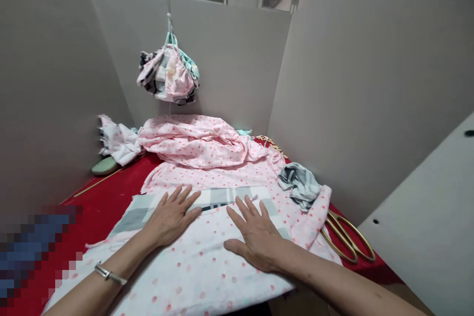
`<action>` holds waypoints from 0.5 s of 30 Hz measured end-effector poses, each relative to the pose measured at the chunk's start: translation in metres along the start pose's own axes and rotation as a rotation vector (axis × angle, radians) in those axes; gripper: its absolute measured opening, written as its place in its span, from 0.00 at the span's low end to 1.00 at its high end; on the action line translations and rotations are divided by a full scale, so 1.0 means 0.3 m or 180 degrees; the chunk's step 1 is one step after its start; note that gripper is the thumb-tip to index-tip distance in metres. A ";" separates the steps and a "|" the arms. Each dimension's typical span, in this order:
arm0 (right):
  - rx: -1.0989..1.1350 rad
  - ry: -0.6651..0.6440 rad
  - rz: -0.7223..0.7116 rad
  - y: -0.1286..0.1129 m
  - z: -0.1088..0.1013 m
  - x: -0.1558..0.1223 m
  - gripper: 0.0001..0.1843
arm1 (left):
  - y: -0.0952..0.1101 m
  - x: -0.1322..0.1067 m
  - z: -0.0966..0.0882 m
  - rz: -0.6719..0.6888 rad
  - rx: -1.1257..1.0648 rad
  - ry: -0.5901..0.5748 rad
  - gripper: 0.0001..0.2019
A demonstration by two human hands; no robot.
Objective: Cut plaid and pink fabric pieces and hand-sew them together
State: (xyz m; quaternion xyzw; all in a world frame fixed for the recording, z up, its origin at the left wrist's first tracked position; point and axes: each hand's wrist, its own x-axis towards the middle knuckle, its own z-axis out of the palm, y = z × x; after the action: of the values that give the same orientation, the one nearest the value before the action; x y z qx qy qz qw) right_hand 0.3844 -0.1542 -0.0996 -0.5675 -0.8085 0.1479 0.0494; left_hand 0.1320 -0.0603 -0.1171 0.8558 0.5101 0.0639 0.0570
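Both palms rest flat on a white cloth with pink dots (200,266), spread at the near side of the table. My left hand (172,215) lies with fingers stretched out across the cloth's far edge, its fingertips near a grey-and-white plaid cloth (138,210). To the right, my right hand (254,232) is spread open on the dotted cloth, thumb pointing left. Part of the plaid cloth shows beyond and beneath the dotted one. Behind them is a bunched pink dotted fabric (200,140). Neither hand grips anything.
Gold-handled scissors (344,237) lie at the right, beside a crumpled grey plaid scrap (299,185). A white scrap (120,143) and a green flat object (104,166) sit far left. Sewn fabric pieces (170,74) hang from a hook on the grey partition (237,59). A red tablecloth (122,182) lies underneath.
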 end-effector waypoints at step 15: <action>-0.0685 0.2176 0.1341 0.336 -0.130 -0.385 0.17 | 0.526 -0.244 0.068 0.2065 -0.0076 0.1239 0.24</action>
State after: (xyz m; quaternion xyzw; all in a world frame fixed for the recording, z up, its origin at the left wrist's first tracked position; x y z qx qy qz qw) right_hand 0.5257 -0.2234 -0.0820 -0.7389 -0.6225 -0.1276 0.2240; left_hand 0.2374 -0.2001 -0.1153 0.9440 0.2132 0.2460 -0.0542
